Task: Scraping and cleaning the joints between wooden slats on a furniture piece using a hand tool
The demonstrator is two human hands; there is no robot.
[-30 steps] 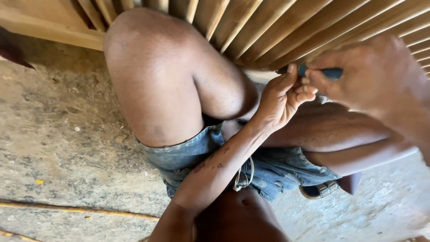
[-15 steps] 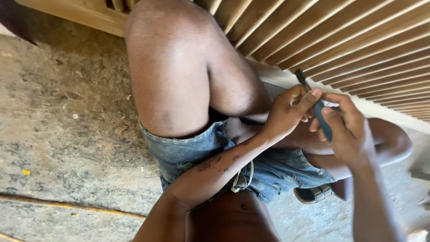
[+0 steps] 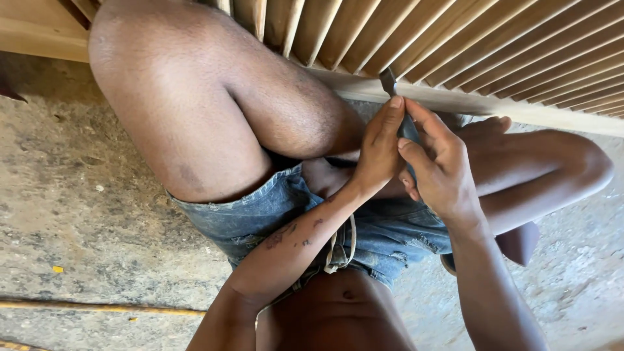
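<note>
Chisel point(image 3: 393, 97) held upright by both hands, blade toward wooden slats point(image 3: 468, 45)

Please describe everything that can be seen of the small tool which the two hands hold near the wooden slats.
The tool is narrow, with a flat, dark grey blade that looks like metal; only its squared tip and a short length below show. A bluish part, perhaps the handle, shows between the fingers. It stands nearly upright, tip up, leaning a little left, in front of the pale wooden rail under the slats; contact with the wood cannot be judged. The left hand and right hand both pinch it and hide the rest.
</note>
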